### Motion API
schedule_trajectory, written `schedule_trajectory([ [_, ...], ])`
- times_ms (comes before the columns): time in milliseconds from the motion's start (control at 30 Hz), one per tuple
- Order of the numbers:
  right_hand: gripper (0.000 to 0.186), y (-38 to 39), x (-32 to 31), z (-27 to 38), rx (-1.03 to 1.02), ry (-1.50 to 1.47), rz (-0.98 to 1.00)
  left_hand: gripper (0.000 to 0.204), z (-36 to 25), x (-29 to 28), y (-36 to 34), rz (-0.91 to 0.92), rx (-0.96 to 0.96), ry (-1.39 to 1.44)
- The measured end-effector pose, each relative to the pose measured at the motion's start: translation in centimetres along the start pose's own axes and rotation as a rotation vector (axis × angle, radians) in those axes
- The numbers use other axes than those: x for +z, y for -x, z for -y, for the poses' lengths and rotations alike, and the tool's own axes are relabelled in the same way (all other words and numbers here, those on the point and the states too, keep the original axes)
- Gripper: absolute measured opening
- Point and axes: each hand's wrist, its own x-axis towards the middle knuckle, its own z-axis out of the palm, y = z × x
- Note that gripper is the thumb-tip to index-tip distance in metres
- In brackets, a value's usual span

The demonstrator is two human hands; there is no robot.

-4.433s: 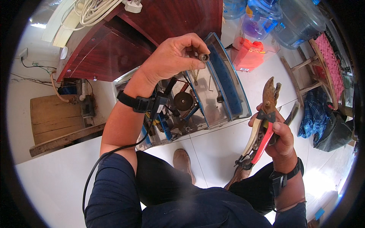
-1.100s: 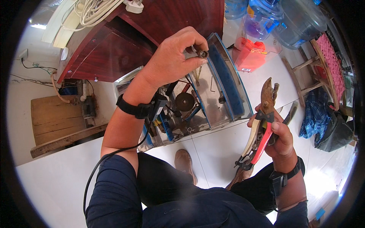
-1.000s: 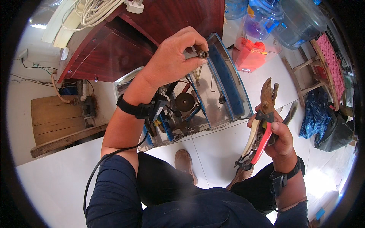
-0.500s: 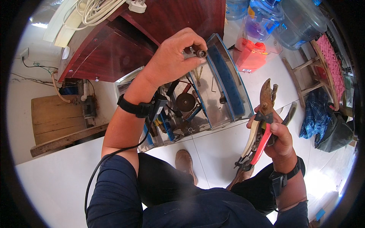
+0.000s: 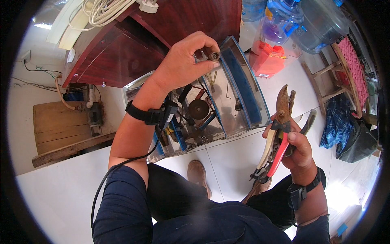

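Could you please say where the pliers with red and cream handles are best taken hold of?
Probably by the handles, coming from the person's left: their long lower part juts clear of the right hand, while the rusty jaws point forward.

Pale coiled cable (image 5: pixel 105 14) atop dark-red cabinet (image 5: pixel 189 18); bluish water jugs (image 5: pixel 321 27) near wooden chair (image 5: pixel 352 69).

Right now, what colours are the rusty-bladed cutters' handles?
A red handle and a cream handle, best seen in the head view.

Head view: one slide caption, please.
Left hand holds a metal part over the toolbox; right hand, a red-handled tool.
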Motion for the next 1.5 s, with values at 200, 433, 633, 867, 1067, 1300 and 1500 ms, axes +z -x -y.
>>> schedule_trajectory([
  [200,0.075,0.0,0.1,0.0,-0.001,0.003,0.002,0.026,0.3,0.0,0.1,-0.006,-0.081,0.074],
  [433,0.073,0.0,-0.7,0.1,0.029,-0.031,0.073,0.029,2.1,0.2,0.6,-0.094,-0.262,0.414],
  [633,0.075,-0.1,-0.1,0.0,0.016,-0.008,0.024,0.023,3.0,-0.3,0.9,-0.130,-0.389,0.517],
  [867,0.076,0.0,-0.7,0.0,0.034,-0.017,0.062,0.024,3.9,-0.6,1.5,-0.156,-0.442,0.630],
  [1067,0.075,-0.1,0.0,-0.1,0.013,-0.005,0.025,0.027,4.7,-0.8,1.8,-0.143,-0.452,0.743],
  [1300,0.075,-0.2,0.3,-0.1,-0.003,0.000,-0.002,0.029,4.5,-1.1,1.9,-0.112,-0.428,0.770],
  [1500,0.073,-0.2,-0.7,-0.1,0.031,-0.030,0.081,0.030,4.7,-1.2,1.9,-0.079,-0.410,0.793],
])
